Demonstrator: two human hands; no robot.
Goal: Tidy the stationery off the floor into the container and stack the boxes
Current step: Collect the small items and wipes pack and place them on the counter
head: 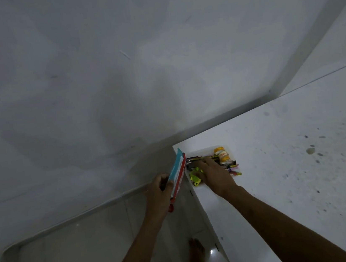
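A flat box (177,176), teal, white and red, stands tilted on edge at the corner of a white counter (281,160), with my left hand (159,193) gripping its lower part. My right hand (214,173) lies palm down over a pile of stationery (230,164): dark pens, a yellow-green item (194,177) and a small yellow jar (221,153). The fingers are spread over the pens; whether they grip one is hidden. I cannot make out the container's walls around the pile.
A grey-white wall (116,72) rises straight ahead and meets the counter's far edge. The tiled floor (84,252) lies below on the left, with my bare feet (197,253) beside the counter's front. The counter top is speckled with dark stains on the right.
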